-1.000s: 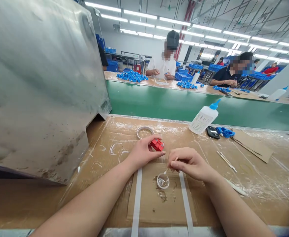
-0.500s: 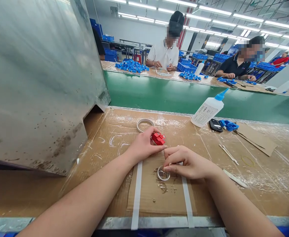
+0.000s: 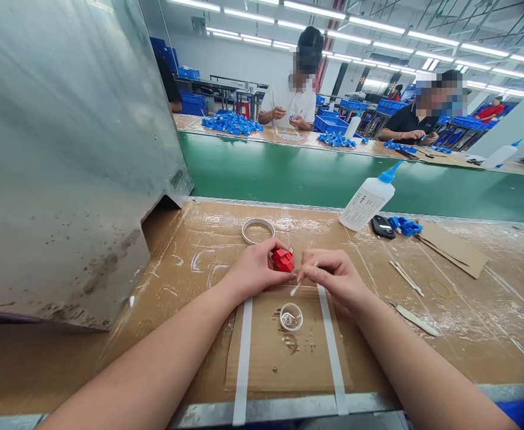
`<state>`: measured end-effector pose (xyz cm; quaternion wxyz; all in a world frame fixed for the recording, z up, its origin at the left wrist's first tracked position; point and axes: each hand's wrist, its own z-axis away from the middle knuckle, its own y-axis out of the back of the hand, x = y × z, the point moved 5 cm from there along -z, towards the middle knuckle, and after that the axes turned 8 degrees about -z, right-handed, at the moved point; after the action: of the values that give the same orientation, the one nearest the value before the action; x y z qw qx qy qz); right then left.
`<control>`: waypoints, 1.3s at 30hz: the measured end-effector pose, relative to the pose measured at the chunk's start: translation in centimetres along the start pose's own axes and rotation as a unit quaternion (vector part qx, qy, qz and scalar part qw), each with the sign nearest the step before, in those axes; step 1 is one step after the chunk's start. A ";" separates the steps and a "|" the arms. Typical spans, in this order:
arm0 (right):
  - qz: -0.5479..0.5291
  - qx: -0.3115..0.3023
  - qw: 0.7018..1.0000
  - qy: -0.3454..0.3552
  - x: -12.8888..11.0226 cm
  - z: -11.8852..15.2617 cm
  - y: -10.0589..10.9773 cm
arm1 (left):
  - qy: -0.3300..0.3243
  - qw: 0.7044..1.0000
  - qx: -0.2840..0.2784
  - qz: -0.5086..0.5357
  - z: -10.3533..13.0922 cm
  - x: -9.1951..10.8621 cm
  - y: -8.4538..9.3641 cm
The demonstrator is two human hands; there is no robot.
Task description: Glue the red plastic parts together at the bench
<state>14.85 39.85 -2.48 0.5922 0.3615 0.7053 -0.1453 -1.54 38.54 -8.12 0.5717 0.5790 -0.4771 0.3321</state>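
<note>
My left hand (image 3: 256, 266) is closed around a small red plastic block-like part (image 3: 283, 260). Close to its right, my right hand (image 3: 333, 273) pinches a cotton swab (image 3: 296, 288), its white tip pointing down and left. Below the swab tip stands a small clear round cup (image 3: 291, 318) with a little clear content. The cup rests on a cardboard sheet (image 3: 262, 358) fixed with two white tape strips. Brownish marks lie around the cup.
A white glue bottle (image 3: 364, 204) with a blue nozzle leans at the back. Near it are a black device (image 3: 383, 227) and blue parts (image 3: 405, 226). A tape roll (image 3: 259, 231) lies behind my left hand. A metal housing (image 3: 64, 161) blocks the left. Co-workers sit beyond the green belt (image 3: 262, 167).
My right hand has lifted from the cup and moved up, so the swab's white tip now shows above it. My left hand still holds the red part. The view has shifted slightly.
</note>
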 end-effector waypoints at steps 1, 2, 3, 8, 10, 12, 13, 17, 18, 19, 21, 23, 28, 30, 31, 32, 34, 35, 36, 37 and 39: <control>0.007 0.046 0.999 0.013 0.2 -0.1 0.5 | 0.005 1.000 -0.004 -0.002 0.0 0.0 -0.1; 0.016 0.085 0.996 0.023 0.4 -0.1 0.9 | 0.009 1.000 -0.009 -0.005 0.0 -0.1 -0.2; 0.027 0.115 0.993 0.028 0.6 -0.1 1.2 | 0.013 1.000 -0.014 -0.006 0.1 -0.1 -0.3; 0.068 0.176 0.982 0.030 0.9 -0.4 1.8 | 0.013 0.999 -0.031 -0.003 0.1 -0.1 -0.6; 0.079 0.177 0.981 0.024 1.0 -0.4 1.8 | 0.010 0.999 -0.031 -0.011 0.2 0.0 -0.5; 0.092 0.169 0.981 0.016 1.3 -0.5 1.8 | 0.008 0.999 -0.031 -0.021 0.2 0.1 -0.5; 0.098 0.165 0.981 0.013 1.4 -0.6 1.8 | 0.008 0.999 -0.031 -0.025 0.2 0.2 -0.4; 0.116 0.159 0.980 0.004 1.7 -0.8 1.6 | 0.006 0.999 -0.029 -0.036 0.2 0.4 -0.4; 0.118 0.157 0.981 0.002 1.7 -0.8 1.5 | 0.005 0.999 -0.029 -0.037 0.2 0.4 -0.4; 0.122 0.154 0.981 -0.001 1.7 -0.8 1.5 | 0.005 0.999 -0.030 -0.038 0.2 0.4 -0.4; 0.129 0.150 0.980 -0.002 1.6 -0.9 1.4 | 0.005 0.999 -0.030 -0.043 0.1 0.3 -0.4; 0.137 0.154 0.978 0.002 1.5 -0.8 1.4 | 0.006 0.998 -0.028 -0.050 0.1 0.3 -0.4; 0.157 0.161 0.974 0.005 1.4 -0.6 1.6 | 0.005 0.997 -0.021 -0.068 0.2 0.4 -0.2; 0.151 0.157 0.976 0.002 1.4 -0.6 1.5 | 0.004 0.997 -0.021 -0.071 0.2 0.4 -0.2; 0.147 0.152 0.977 0.002 1.4 -0.7 1.4 | 0.004 0.997 -0.021 -0.073 0.2 0.4 -0.2; 0.143 0.147 0.979 0.003 1.4 -0.7 1.3 | 0.003 0.997 -0.021 -0.075 0.2 0.4 -0.2; 0.141 0.143 0.980 0.007 1.3 -0.8 1.2 | 0.002 0.997 -0.022 -0.077 0.2 0.4 -0.3; 0.142 0.146 0.979 0.008 1.3 -0.8 1.2 | 0.002 0.997 -0.023 -0.074 0.2 0.4 -0.3; 0.143 0.153 0.978 0.011 1.3 -0.8 1.3 | 0.002 0.997 -0.023 -0.069 0.1 0.4 -0.3; 0.143 0.162 0.976 0.014 1.2 -0.8 1.5 | 0.003 0.998 -0.024 -0.060 0.1 0.3 -0.4; 0.143 0.180 0.973 0.020 1.2 -0.7 1.8 | 0.007 0.999 -0.029 -0.039 0.1 0.2 -0.5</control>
<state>15.50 41.97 -3.02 0.5179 0.5620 0.6204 -0.1762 -1.03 38.32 -8.08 0.6042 0.5778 -0.4598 0.2994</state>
